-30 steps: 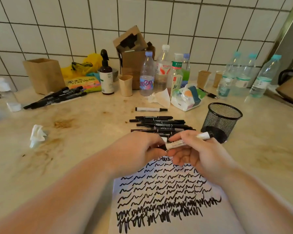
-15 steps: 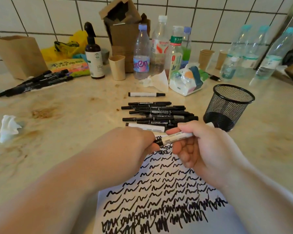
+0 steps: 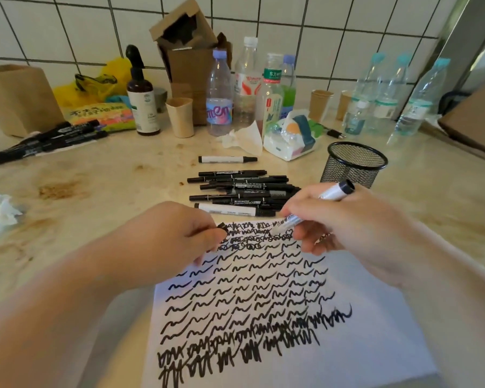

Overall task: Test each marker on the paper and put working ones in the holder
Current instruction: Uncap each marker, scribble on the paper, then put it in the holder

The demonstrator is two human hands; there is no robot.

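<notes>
**Uncapped marker poised at the far edge of the paper**

The right hand [image 3: 345, 219] grips a white-barrelled marker [image 3: 308, 210] like a pen, its barrel slanting up to the right and its dark end cap pointing toward the mesh holder [image 3: 353, 166]. The tip sits at or just above the far edge of the paper [image 3: 375, 331]; whether it touches cannot be told. The left hand [image 3: 174, 236] is curled, pinching a small black cap [image 3: 222, 227] between thumb and forefinger, and hangs over the paper's far left corner.

The paper lies near on the desk [image 3: 95, 191], covered with rows of black squiggles, denser scribbles along its near and far edges. Just beyond it is a pile of markers [image 3: 241, 189], mostly black, with one white-barrelled marker at its near side and a lone white marker [image 3: 227, 159] farther off. The holder stands to the right of the pile.

At far left lies a second group of black markers [image 3: 48, 138], by a brown paper bag [image 3: 20, 99]. A crumpled tissue [image 3: 0, 214] rests at the left. Bottles, paper cups and a cardboard box line the tiled wall.
</notes>
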